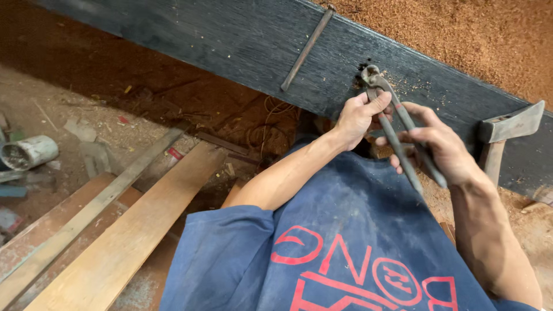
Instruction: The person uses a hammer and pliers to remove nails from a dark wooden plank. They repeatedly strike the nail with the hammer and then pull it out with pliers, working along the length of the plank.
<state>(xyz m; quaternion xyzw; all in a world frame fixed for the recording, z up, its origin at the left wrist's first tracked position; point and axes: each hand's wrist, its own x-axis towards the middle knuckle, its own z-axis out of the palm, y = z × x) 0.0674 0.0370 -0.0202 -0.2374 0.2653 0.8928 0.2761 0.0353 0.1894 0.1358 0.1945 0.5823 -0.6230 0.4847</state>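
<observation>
The right hand (440, 151) grips the two long handles of the carpenter's pincers (396, 124), while the left hand (358, 117) pinches them just below the head, which bites into the dark wooden beam (242, 40). A long nail (307, 48) and a hatchet (508, 129) rest on the beam

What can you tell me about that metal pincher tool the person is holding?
The pincers are dull grey metal, worn and a bit rusty. Two long thin handles run back toward the person; the rounded head presses onto the dark wooden beam, among pale wood chips. The left hand grips just below the head, and the right hand wraps around both handles lower down.
</observation>
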